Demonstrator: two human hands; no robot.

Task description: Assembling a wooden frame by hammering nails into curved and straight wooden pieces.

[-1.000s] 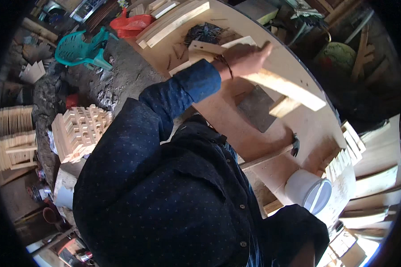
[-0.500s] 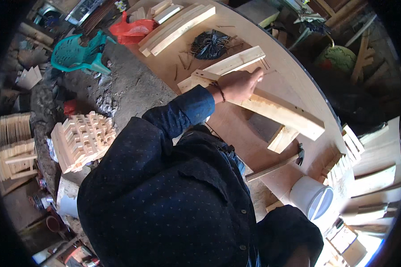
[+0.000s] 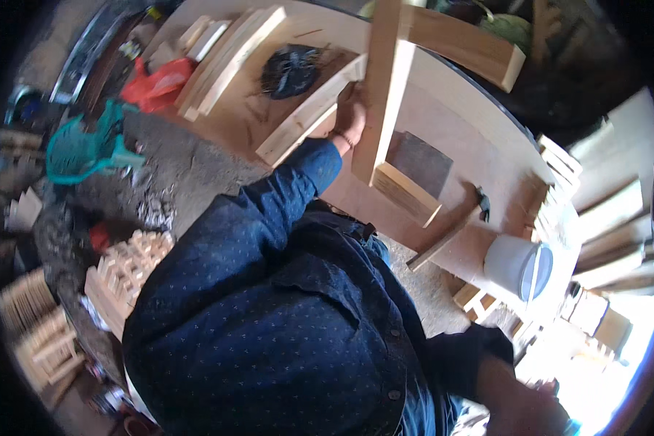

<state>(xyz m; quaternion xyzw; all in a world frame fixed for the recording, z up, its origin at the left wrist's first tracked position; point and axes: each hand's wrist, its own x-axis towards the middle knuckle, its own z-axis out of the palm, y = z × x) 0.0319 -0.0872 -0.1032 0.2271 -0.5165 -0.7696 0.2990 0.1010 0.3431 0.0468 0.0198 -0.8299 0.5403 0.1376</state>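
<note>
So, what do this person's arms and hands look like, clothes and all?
The left sleeve is dark blue with small pale specks, ending in a cuff short of the wrist. The left hand is ungloved, with a thin bracelet at its wrist. The right sleeve is also dark; the right hand is too blurred for detail.

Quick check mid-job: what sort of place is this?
Probably a small woodworking shop, judging by the wooden frame in the left hand, the hammer lying on the worktable, and the stacked wooden pieces at the left of the view.
</note>
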